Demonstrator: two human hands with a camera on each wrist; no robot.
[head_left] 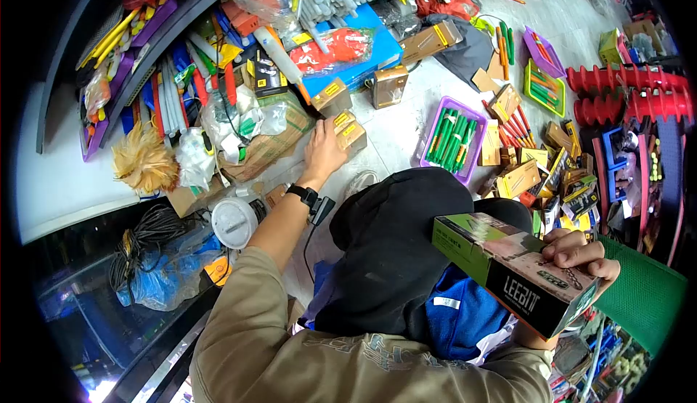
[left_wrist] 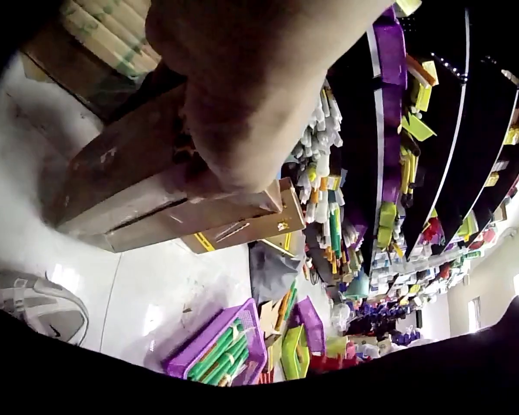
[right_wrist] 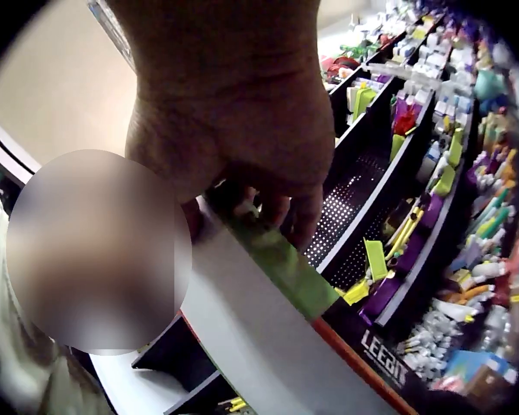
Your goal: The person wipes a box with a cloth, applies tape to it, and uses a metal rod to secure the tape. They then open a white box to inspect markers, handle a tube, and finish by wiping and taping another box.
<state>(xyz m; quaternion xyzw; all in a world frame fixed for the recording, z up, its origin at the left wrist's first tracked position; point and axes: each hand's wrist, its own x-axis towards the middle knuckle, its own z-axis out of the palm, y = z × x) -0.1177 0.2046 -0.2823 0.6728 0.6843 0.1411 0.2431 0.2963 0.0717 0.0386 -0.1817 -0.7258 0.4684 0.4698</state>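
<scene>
My left hand (head_left: 324, 152) grips a small brown cardboard box (head_left: 351, 134) with a yellow label, low over the pale floor. In the left wrist view the hand (left_wrist: 242, 95) covers part of this box (left_wrist: 130, 186), so the fingertips are hidden. Two similar brown boxes, one at the left (head_left: 331, 98) and one at the right (head_left: 390, 87), stand just beyond it. On the other side, my right hand (head_left: 581, 254) holds a long green and black LEEBIT box (head_left: 515, 276) above the lap, its fingers bent over one end. The right wrist view shows that hand (right_wrist: 233, 112) on the box (right_wrist: 259, 303).
A purple basket (head_left: 477, 162) of green-wrapped tools sits ahead of the knees, with a yellow-green basket (head_left: 534, 98) farther off. Many small boxes (head_left: 519, 179) are heaped at the right. Plastic bags (head_left: 196, 163), a white round tub (head_left: 234, 223) and black cable (head_left: 149, 239) crowd the left.
</scene>
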